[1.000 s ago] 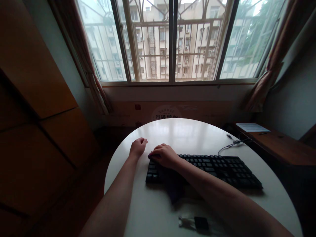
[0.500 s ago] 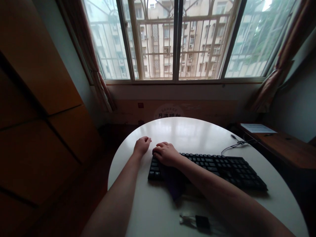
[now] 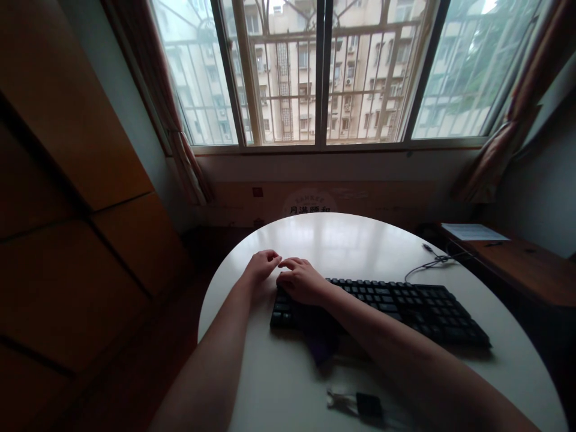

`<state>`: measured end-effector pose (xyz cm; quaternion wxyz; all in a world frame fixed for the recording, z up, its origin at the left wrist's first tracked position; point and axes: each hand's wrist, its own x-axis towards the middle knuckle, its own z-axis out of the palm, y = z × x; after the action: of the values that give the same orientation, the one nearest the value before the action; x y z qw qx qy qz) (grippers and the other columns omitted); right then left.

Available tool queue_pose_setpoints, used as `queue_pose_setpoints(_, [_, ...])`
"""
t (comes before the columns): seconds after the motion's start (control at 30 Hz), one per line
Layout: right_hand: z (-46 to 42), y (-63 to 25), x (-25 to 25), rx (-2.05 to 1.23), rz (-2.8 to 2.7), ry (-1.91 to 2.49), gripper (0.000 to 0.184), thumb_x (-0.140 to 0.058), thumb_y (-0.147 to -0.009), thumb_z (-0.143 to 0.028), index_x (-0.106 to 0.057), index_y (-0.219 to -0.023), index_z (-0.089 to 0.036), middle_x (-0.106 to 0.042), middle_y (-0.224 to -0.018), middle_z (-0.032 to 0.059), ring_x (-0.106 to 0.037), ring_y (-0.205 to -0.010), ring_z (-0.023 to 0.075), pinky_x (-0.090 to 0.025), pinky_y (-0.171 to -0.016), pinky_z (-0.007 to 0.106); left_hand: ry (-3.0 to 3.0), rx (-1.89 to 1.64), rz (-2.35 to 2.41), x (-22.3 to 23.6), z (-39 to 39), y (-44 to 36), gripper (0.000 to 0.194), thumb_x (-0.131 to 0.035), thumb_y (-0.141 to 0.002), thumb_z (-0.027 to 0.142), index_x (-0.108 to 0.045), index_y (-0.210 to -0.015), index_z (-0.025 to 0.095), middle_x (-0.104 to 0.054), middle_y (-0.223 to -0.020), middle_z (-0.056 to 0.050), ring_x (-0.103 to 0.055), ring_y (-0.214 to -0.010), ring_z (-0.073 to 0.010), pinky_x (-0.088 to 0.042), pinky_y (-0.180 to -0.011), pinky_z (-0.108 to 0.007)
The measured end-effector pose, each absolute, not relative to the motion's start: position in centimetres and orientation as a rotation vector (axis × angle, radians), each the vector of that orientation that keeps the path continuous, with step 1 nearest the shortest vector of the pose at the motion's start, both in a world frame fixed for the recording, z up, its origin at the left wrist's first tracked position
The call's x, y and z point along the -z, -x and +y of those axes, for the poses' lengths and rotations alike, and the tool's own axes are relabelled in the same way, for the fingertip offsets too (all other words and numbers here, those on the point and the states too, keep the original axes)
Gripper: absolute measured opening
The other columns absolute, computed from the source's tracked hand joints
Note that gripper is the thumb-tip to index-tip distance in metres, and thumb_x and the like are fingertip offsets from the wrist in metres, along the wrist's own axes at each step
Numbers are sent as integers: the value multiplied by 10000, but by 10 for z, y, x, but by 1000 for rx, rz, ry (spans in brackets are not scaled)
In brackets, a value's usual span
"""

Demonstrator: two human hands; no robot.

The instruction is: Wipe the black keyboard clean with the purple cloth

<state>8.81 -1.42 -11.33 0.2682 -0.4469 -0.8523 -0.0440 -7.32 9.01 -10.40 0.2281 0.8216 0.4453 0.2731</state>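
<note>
A black keyboard [image 3: 382, 303] lies on the round white table [image 3: 355, 240]. My right hand [image 3: 303, 282] is bent over its left end, fingers curled at the upper left corner. From under that hand a dark purple cloth [image 3: 320, 343] hangs over the keys and the front edge onto the table. Just off the same corner is my left hand [image 3: 264, 265], its fingers closed and their tips almost meeting the right hand's fingertips. Whether anything sits in the left fingers is too small to tell.
Near the front of the table lies a small tool with a black block and pale wire-like ends [image 3: 357, 403]. The keyboard's cable [image 3: 434, 261] is coiled behind its right side. A brown side table [image 3: 517, 258] with a sheet of paper [image 3: 476, 232] stands at the right.
My left hand has moved slightly to the right, toward the right hand's fingertips. The right hand stays at the keyboard's left corner with the cloth.
</note>
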Motion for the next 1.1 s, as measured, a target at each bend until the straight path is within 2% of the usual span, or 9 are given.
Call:
queue_pose_setpoints(0.13, [-17, -89, 112, 103, -2315, 1132, 151, -577, -865, -254, -714, -923, -281, -578, -1150, 36, -469, -1077, 222, -341, -953, 401, -2064, -510, 1130, 95, 85, 80, 299, -552, -764, 455, -604, -754, 161, -545, -602, 19, -468, -426, -104, -326, -416, -224])
queue_pose_setpoints(0.23, [-20, -88, 108, 102, -2329, 1136, 141, -588, -862, -287, -726, -889, -284, -581, -1059, 42, -460, -1012, 218, -333, -923, 399, -1956, -499, 1179, 92, 81, 83, 302, -550, -767, 467, -561, -757, 165, -497, -580, 39, -411, -362, -82, -264, -360, -210])
queue_pose_setpoints(0.47, [-22, -90, 102, 62, -2375, 1060, 145, -603, -846, -283, -732, -912, -278, -569, -991, 46, -451, -976, 205, -322, -912, 371, -1958, -406, 1191, 91, 77, 83, 329, -620, -694, 482, -577, -763, 163, -542, -569, 22, -476, -431, -107, -336, -399, -208])
queue_pose_setpoints(0.6, [-25, -89, 101, 69, -2420, 1011, 156, -597, -846, -269, -725, -933, -284, -572, -1006, 46, -456, -966, 204, -326, -899, 362, -1943, -323, 1162, 92, 75, 82, 253, -646, -649, 378, -589, -766, 161, -584, -584, 5, -513, -479, -123, -359, -431, -209])
queue_pose_setpoints(0.73, [-28, -85, 98, 91, -2474, 981, 164, -559, -869, -256, -715, -916, -275, -583, -1040, 45, -461, -969, 206, -327, -892, 361, -1933, -298, 1153, 92, 71, 81, 202, -644, -618, 308, -601, -744, 156, -551, -543, 18, -507, -488, -124, -347, -438, -207])
queue_pose_setpoints(0.9, [-32, -82, 95, 75, -2513, 951, 160, -548, -873, -224, -704, -899, -253, -582, -1167, 31, -465, -1003, 205, -333, -885, 354, -1926, -268, 1137, 87, 67, 81, 241, -635, -637, 334, -609, -789, 149, -545, -559, 19, -493, -492, -120, -321, -428, -202])
queue_pose_setpoints(1.1, [-35, -82, 95, 93, -2496, 961, 170, -536, -881, -227, -706, -883, -237, -585, -1203, 41, -474, -1004, 215, -347, -874, 356, -1916, -196, 1073, 82, 68, 85, 367, -654, -671, 432, -628, -912, 157, -540, -568, 24, -499, -494, -126, -322, -431, -203])
